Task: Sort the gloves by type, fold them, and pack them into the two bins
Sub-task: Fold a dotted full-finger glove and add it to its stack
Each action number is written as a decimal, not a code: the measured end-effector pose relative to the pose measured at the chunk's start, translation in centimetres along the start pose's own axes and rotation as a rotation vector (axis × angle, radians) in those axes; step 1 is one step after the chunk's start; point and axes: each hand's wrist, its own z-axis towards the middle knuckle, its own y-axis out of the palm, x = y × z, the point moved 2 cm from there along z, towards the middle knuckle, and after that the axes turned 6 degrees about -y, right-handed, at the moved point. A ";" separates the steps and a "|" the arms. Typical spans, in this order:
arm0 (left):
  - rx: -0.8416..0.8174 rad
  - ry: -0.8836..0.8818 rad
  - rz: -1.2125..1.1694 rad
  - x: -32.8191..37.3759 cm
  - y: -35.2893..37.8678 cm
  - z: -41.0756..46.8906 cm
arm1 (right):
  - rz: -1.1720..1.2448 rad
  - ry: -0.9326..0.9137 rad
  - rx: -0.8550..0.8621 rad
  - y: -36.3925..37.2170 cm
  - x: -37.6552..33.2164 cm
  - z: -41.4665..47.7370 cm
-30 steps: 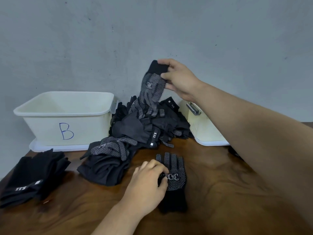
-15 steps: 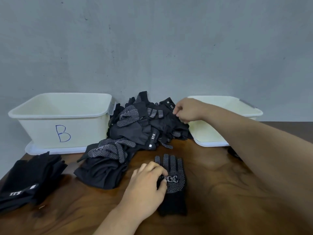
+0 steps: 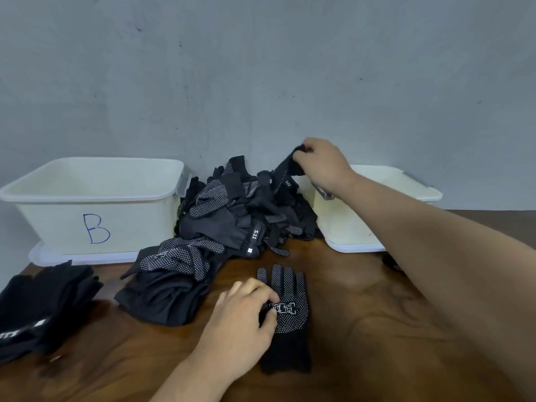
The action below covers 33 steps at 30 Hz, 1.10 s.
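Right fingers (image 3: pixel 308 148) pinch plain glove (image 3: pixel 285 170), now raised; left fingers (image 3: pixel 255 289) still grip dotted glove (image 3: pixel 291 314).

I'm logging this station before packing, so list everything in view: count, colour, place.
bin marked B: one, cream, back left of the table
second bin: one, cream, back right of the table
glove pile: one heap, black, some white-dotted, between the bins
dotted glove: one, black with white dots, flat on the table before the pile
plain glove stack: one, black, table's left edge
lifted glove: one, black, 5.11 tag, held up at the pile's back right
table: one, dark brown wood
wall: grey, behind everything
left hand: one, pinches the dotted glove's edge
right hand: one, grips the lifted glove
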 end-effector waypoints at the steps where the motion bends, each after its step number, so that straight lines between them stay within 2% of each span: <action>1: -0.004 -0.001 0.000 0.0 0.0 0.0 | 0.074 0.020 0.033 -0.4 -0.3 0.4; 5: -0.008 -0.003 0.001 0.0 -0.3 0.0 | 0.366 0.058 0.047 -1.7 -1.7 1.2; 10: -0.023 -0.009 0.011 0.1 -0.3 0.0 | 0.451 0.118 -0.070 -2.7 -2.7 1.0; 14: -0.022 -0.012 0.002 0.2 -0.4 -0.1 | 0.449 0.169 -0.106 -2.9 -3.2 0.1; 19: -0.025 -0.003 0.022 0.6 -0.6 -0.3 | 0.380 0.085 -0.209 -3.0 -3.1 -1.2; 27: -0.087 0.104 0.000 2.0 -0.6 -1.0 | 0.349 -0.060 -0.064 -2.9 -1.0 -5.8; 29: -0.043 0.137 -0.079 2.4 -0.9 -1.0 | 0.389 -0.081 -0.075 -2.7 -0.8 -7.4; 31: 0.105 0.114 -0.220 2.7 -1.7 -1.0 | 0.494 -0.087 -0.121 -2.5 -1.2 -9.2; 33: 0.283 0.019 -0.420 2.7 -2.7 -1.1 | 0.597 -0.086 -0.172 -2.1 -1.7 -10.9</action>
